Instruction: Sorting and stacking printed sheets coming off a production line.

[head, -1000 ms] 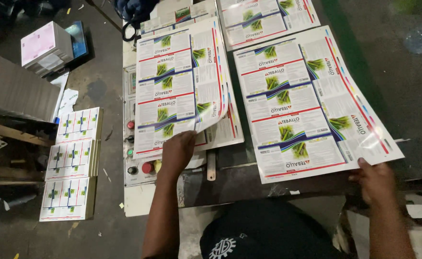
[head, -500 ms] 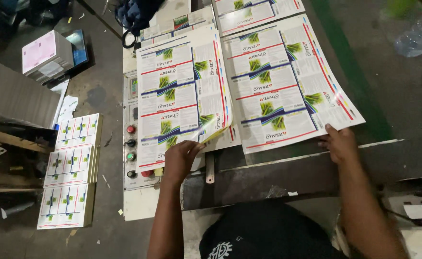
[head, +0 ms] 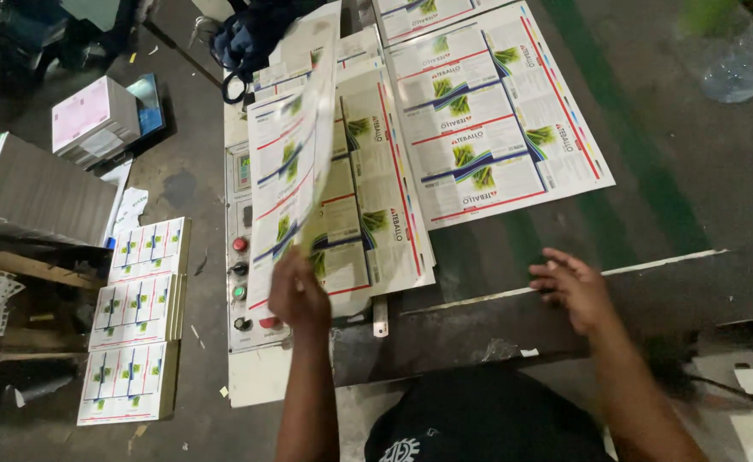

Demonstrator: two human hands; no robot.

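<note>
- Both forearms are bare, no sleeves showing down to the wrists.
- Left hand [head: 298, 295] and right hand [head: 571, 287] wear no gloves, rings or watch.
- Black shirt [head: 487, 423] with a small white gear-shaped print.

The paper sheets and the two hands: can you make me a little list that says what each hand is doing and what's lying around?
left hand: grips the bottom edge of a printed sheet, lifted off the pile
right hand: open, flat on the dark table, holds nothing
pile: more printed sheets, under the lifted one
other sheet: lies flat, beyond the right hand
button panel: red and green buttons, beside the left hand
floor stacks: three, at far left
</note>
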